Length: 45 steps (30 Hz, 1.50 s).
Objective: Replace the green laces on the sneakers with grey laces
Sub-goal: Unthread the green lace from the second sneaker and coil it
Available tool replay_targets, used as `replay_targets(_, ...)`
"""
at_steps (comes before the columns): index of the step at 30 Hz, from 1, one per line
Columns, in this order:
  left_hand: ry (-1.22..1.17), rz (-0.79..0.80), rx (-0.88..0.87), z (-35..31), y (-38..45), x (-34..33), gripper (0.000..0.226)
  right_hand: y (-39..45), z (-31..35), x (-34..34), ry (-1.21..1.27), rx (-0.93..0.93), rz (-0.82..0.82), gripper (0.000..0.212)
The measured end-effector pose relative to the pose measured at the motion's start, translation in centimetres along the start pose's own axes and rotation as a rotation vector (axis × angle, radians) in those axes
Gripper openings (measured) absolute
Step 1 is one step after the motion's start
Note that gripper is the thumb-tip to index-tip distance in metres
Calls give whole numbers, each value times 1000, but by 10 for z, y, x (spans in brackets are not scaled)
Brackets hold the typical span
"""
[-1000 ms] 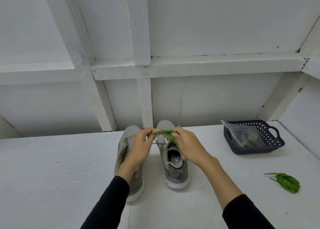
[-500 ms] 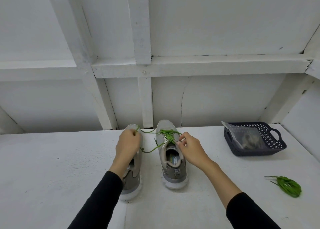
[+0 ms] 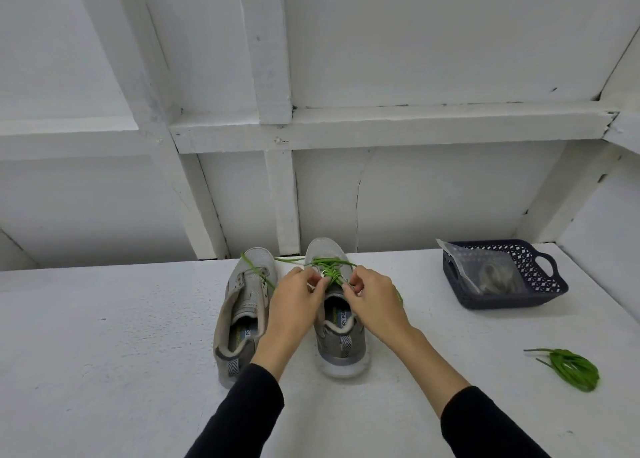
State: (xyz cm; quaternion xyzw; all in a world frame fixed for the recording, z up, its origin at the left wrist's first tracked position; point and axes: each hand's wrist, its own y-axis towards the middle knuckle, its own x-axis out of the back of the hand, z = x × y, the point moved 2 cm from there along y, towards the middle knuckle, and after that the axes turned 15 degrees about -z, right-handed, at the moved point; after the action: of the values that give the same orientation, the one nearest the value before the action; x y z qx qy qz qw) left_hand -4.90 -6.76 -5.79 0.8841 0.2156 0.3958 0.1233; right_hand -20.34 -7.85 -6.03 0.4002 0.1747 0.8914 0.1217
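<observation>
Table point(image 3: 104, 336): the white surface carrying everything; it lies under both hands, and both sneakers stand on it with toes pointing away from the person.
Basket point(image 3: 554, 289): the only container, dark blue with a latticed wall, well off to the right of the fingers. A clear plastic bag point(image 3: 485, 267) leans in it, one corner poking over the rim.
Bag contents: a greyish coil, likely the grey laces point(image 3: 493, 279), though too blurred to be sure.
Right sneaker point(image 3: 341, 346): directly beneath the fingers, with the green lace point(image 3: 329, 267) crossed through its upper eyelets.
Left sneaker point(image 3: 242, 305): just left of the fingers, its eyelets bare; one loose green end trails across it.
Removed lace point(image 3: 568, 367): a green bundle far right of the fingers, nearer the person than the basket.
Left hand point(image 3: 294, 305): fingers curled, pinching at the lacing near the tongue.
Right hand point(image 3: 375, 301): fingers curled, pinching the opposite side; exactly which strand each hand holds cannot be told.
Risk, snag: pulling one crossing while the next is tight would likely jam the lace in an eyelet.
Risk, shoe shifting: with neither hand steadying the sole, a firm tug may drag or tip the sneaker.
Risk, tangle: the loose end draped over the left sneaker could catch there as it is drawn out.
</observation>
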Motion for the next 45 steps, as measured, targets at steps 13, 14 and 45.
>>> replay_targets(13, 44, -129, 53, -5, -9, -7, 20, -1, -5, 3, -165, 59, -114, 21)
replay_targets(14, 19, -129, 69, -5, -10, -8, 19, -2, -9, 5, -175, 43, -122, 21)
replay_targets(45, -749, 185, 803, 6, -12, -28, 10, 2, 2, 3, -17, 113, -28, 8)
